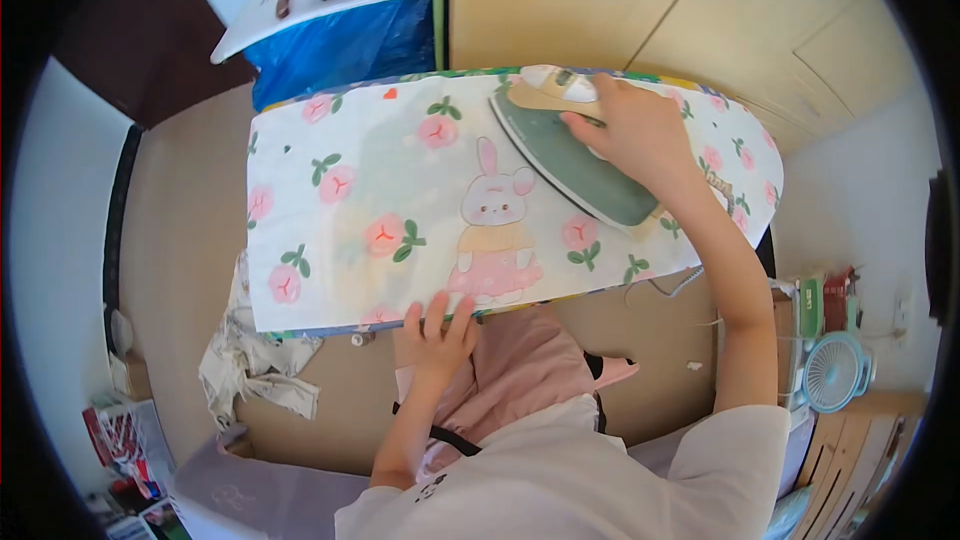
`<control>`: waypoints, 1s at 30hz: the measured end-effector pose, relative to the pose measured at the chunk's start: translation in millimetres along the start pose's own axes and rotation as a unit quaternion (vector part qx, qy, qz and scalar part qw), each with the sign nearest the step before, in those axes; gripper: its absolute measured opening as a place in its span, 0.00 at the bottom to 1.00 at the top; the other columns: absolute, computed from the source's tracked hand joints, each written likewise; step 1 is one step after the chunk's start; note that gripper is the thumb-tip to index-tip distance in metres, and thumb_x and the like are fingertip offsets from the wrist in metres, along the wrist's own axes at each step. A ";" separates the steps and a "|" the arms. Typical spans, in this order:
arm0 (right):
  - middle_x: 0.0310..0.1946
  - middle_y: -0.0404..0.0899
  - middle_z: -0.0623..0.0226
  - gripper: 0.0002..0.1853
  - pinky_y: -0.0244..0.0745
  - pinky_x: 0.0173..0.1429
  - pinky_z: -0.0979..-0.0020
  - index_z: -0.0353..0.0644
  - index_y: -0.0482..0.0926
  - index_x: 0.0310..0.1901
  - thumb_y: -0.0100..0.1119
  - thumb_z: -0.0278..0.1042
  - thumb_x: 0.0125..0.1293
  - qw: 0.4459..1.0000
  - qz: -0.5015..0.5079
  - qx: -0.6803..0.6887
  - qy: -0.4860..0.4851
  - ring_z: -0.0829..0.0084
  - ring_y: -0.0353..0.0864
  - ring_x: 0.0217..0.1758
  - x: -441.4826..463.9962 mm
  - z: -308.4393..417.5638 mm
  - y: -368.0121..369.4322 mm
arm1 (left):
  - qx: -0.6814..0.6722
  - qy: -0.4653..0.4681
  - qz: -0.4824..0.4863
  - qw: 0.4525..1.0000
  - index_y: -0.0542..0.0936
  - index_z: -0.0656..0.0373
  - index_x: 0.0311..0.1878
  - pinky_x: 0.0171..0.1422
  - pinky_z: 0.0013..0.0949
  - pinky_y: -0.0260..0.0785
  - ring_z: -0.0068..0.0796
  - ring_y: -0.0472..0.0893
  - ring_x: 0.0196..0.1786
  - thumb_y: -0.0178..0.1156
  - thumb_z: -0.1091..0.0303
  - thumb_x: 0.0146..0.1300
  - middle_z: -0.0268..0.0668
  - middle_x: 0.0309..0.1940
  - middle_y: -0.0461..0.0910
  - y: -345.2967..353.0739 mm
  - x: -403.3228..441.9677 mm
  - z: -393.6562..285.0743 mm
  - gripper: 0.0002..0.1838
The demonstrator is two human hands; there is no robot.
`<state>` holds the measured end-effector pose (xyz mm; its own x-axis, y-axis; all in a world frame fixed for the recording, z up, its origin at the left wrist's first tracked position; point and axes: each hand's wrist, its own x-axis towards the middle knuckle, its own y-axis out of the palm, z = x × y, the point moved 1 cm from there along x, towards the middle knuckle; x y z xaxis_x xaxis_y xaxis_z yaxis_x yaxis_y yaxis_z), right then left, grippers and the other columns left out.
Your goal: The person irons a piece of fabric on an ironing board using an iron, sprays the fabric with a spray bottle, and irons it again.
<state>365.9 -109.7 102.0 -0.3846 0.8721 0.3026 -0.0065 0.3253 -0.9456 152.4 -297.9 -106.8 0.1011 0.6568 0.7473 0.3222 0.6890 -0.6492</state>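
My right hand (643, 128) is wrapped around the handle of a green and cream iron (575, 155). The iron lies soleplate down on a white cloth (350, 125) printed with pink flowers and a rabbit in a pink skirt. This cloth covers an ironing board, whose patterned edge shows at the far side. At the near edge, my left hand (440, 333) rests its spread fingers on the cloth, just below the rabbit's feet. Its thumb is hard to make out. Part of the iron's cord (685, 280) hangs off the near right side.
Pale cupboard doors (570, 0) stand behind the board. A blue plastic bag (345, 45) hangs under a white shelf at the back left. Crumpled fabric (250, 360) lies low on the left. A small blue fan (835, 372) stands at the right.
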 end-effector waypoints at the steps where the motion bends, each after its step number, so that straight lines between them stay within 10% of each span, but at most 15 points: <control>1: 0.23 0.77 0.57 0.25 0.73 0.28 0.65 0.33 0.73 0.36 0.56 0.53 0.56 1.000 0.009 -0.008 0.011 0.63 0.79 0.25 0.3 1.0 -1.0 | -0.008 0.004 -0.014 1.000 0.75 0.41 0.52 0.64 0.42 0.55 0.42 0.59 0.61 0.59 0.64 0.51 0.36 0.58 0.64 1.1 -0.9 -0.1 0.21; 15: 0.22 0.77 0.59 0.27 0.72 0.26 0.67 0.30 0.74 0.40 0.58 0.52 0.55 0.998 -0.042 -0.023 -0.027 0.63 0.78 0.23 0.6 1.3 -1.3 | 0.009 0.022 -0.026 0.999 0.74 0.43 0.49 0.64 0.44 0.54 0.40 0.60 0.62 0.59 0.66 0.50 0.36 0.56 0.66 0.5 5.2 -2.0 0.20; 30: 0.42 0.77 0.52 0.28 0.72 0.45 0.64 0.43 0.64 0.60 0.51 0.47 0.61 0.974 0.149 0.171 0.010 0.58 0.78 0.42 7.9 -11.3 -14.1 | -0.016 0.003 -0.030 0.999 0.73 0.41 0.51 0.62 0.44 0.57 0.45 0.60 0.61 0.60 0.68 0.49 0.34 0.56 0.66 1.2 4.3 -4.2 0.23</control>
<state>373.4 -103.3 119.2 -0.3977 0.9175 0.0077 -0.2053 -0.0808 -0.9754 157.2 -295.5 -103.7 0.0867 0.6129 0.7854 0.3581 0.7165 -0.5987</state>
